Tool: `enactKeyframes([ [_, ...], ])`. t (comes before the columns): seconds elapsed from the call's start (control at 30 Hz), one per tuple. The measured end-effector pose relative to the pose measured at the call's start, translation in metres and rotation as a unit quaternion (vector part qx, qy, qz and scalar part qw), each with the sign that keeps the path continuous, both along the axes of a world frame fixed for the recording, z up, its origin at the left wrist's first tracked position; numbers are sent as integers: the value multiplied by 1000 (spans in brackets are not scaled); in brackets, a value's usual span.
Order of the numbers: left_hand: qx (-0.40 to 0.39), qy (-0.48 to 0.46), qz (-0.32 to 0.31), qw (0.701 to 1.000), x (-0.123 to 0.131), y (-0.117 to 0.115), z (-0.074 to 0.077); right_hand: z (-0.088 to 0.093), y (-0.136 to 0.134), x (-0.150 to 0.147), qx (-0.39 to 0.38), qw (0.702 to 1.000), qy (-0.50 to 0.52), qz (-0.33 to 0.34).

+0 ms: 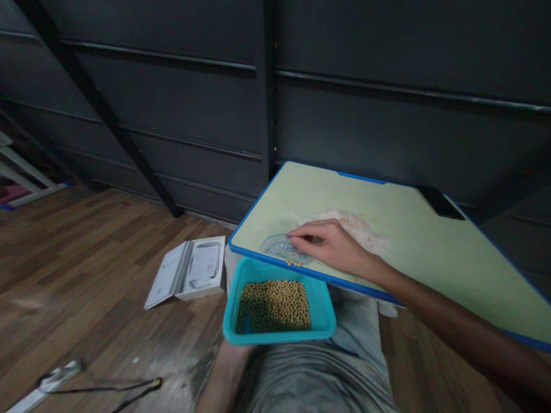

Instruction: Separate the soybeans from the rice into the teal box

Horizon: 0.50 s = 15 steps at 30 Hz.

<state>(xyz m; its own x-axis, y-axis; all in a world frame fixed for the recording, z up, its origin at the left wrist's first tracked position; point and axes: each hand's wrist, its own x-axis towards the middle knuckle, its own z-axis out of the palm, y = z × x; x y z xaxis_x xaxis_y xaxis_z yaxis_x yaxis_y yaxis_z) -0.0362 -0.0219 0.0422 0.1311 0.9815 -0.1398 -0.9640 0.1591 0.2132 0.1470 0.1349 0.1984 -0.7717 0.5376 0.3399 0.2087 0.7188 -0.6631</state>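
My right hand (331, 244) rests over the near left part of a pale green tabletop (404, 229) with a blue rim. Thumb and forefinger are pinched together; whatever is between them is too small to make out. Just below the fingertips is a round, grey-blue dial-like print (275, 245), with a few loose tan beans (293, 263) at the table's edge. A turquoise plastic basket (322, 307) full of round tan beans (279, 304) sits above my lap, against that edge. My left forearm (228, 367) runs up under the basket, which hides the hand and its fingers.
A pale pinkish patch with orange specks (357, 226) lies beyond my right hand. A black phone (439, 202) is at the table's far right edge. On the wooden floor are an open white box (204, 267) and a white strip with a dark cord (55, 378). A dark panelled wall (206, 103) stands behind.
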Motion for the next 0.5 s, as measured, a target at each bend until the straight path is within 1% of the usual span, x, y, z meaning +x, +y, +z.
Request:
enactKeyframes([
  [0.13, -40, 21, -11, 999, 4, 6, 3, 1, -1, 0, 0, 1000, -1, 1],
  [0.23, -61, 30, -8, 998, 5, 6, 4, 1, -1, 0, -3, 1000, -4, -1],
  [0.4, -70, 28, -2, 997, 2, 1, -1, -1, 0, -1, 15, 1000, -4, 5],
  [0.5, -83, 33, 4, 996, 1, 1, -5, -4, 2, -2, 37, 999, -17, -13],
])
